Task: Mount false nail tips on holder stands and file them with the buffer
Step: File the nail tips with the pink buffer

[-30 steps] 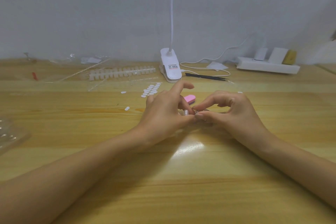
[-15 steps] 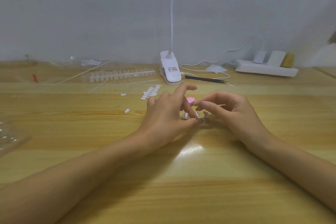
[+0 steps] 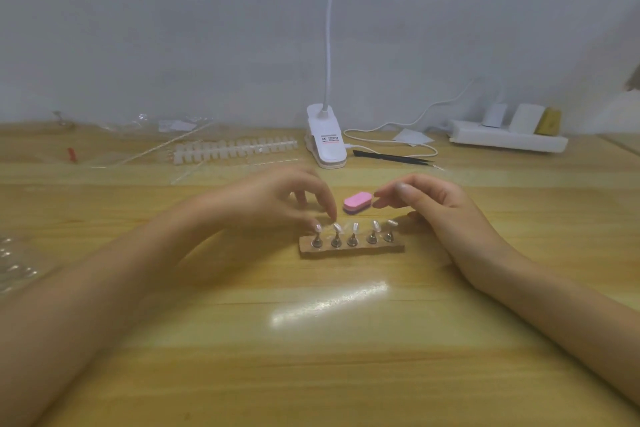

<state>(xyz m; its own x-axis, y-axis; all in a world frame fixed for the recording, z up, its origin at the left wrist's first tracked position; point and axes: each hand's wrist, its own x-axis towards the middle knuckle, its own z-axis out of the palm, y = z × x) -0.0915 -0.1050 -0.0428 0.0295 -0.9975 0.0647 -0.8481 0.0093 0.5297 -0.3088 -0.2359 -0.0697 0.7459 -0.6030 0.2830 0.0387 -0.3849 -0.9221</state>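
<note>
We face a pale grey wall (image 3: pixel 207 28) behind a light wooden desk (image 3: pixel 311 374). A white clip lamp (image 3: pixel 325 142) stands near its far edge, a white power strip (image 3: pixel 505 140) to the right; glare (image 3: pixel 329 305) streaks the wood.

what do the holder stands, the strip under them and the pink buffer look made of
Holder stands: likely polished metal, silvery grey with bright glints.
Base strip: brownish and matte, perhaps wood or cork; too blurred to settle.
Pink buffer: probably a foam block, with a matte pink top and a layered-looking side.

Free table (image 3: pixel 311 357) in front of holder strip (image 3: pixel 394 247), pink buffer (image 3: pixel 357 201) close behind
</note>
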